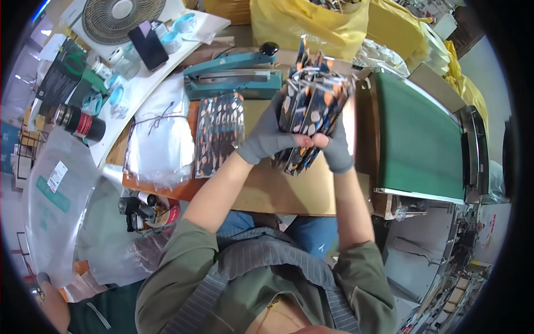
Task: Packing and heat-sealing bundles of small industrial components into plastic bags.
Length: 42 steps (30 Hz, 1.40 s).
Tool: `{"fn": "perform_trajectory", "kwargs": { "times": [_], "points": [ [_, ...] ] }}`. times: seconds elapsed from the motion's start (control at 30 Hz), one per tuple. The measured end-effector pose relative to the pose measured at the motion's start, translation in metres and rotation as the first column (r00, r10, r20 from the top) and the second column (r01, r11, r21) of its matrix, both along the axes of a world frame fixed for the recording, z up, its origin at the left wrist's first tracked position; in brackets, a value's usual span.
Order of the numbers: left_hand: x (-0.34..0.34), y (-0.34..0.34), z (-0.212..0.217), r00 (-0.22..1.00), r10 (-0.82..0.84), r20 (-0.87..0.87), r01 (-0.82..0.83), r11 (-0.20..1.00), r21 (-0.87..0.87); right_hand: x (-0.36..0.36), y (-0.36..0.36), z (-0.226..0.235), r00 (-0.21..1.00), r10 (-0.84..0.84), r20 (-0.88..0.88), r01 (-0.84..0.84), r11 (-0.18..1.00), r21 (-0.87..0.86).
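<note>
Green belt (420,139), tan tabletop (295,195), yellow bags (308,28) behind, left grip (266,138) and right grip (338,151) closed around patterned bundle (314,106)

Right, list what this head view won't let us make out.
In the head view:
Left hand and right hand: most fingers hidden behind the patterned bundle.
Number of pieces in the bundle: they overlap, upper ends blurred.
Full contents of the yellow bag: cut off by the top edge.

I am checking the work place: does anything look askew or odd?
Yes: the bundle between the left hand and right hand looks askew, its ends uneven, while the stack left of it lies neat.
</note>
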State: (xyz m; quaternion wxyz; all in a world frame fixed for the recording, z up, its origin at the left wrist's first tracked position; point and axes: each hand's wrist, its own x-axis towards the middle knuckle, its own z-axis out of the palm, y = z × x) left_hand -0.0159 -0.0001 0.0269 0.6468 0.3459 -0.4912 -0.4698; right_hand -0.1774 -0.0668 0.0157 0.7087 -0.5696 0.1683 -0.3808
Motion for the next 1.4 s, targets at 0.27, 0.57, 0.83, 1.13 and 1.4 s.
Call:
{"fn": "perform_trajectory", "kwargs": {
  "times": [0.27, 0.57, 0.83, 1.13, 1.4],
  "points": [
    [0.012, 0.075, -0.022, 0.982, -0.054, 0.181, 0.030, 0.991, 0.134, 0.034, 0.086, 0.049, 0.990, -0.009, -0.138, 0.013, 1.000, 0.025],
    [0.001, 0.187, -0.026, 0.952, -0.050, -0.301, 0.109, 0.977, 0.185, 0.057, 0.117, 0.022, 0.802, 0.591, -0.090, -0.518, 0.763, 0.387],
    [0.253, 0.253, -0.087, -0.072, 0.339, 0.938, -0.760, 0.591, -0.272, 0.079, 0.140, -0.008, 0.892, 0.450, 0.047, -0.407, 0.752, 0.518],
    [0.096, 0.199, 0.008, 0.645, 0.749, 0.150, -0.758, 0.652, 0.004, 0.086, 0.146, 0.007, 0.878, 0.466, -0.103, -0.385, 0.819, 0.426],
    [0.063, 0.167, -0.019, 0.564, 0.772, 0.294, -0.825, 0.507, 0.250, 0.019, 0.111, -0.047, 0.956, 0.265, 0.122, -0.281, 0.724, 0.630]
  ]
}}
